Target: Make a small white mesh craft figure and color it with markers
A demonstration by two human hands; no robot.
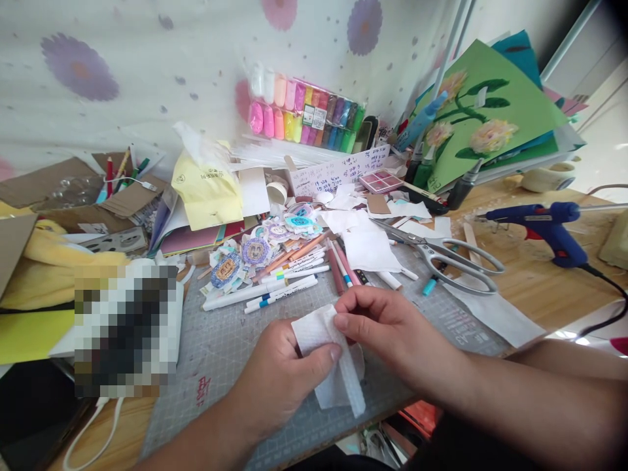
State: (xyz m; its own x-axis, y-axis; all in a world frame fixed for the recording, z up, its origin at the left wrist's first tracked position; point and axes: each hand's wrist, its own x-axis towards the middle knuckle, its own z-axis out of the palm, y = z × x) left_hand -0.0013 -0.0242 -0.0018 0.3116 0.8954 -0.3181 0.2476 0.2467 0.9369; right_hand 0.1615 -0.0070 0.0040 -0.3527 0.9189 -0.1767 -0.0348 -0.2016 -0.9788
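Left hand (289, 376) and right hand (380, 320) pinch a folded, textured white tissue (314, 327) above a grey gridded cutting mat (220, 356). The mat lies on a light-brown wooden tabletop (520, 252), crowded with craft supplies, before a white backdrop (196, 49) with purple and pink flowers.

L-side item (127, 327) pixelated, card (338, 171) txt mostly illeg., sheet (314, 329) pt. hidden by L hand (292, 369)
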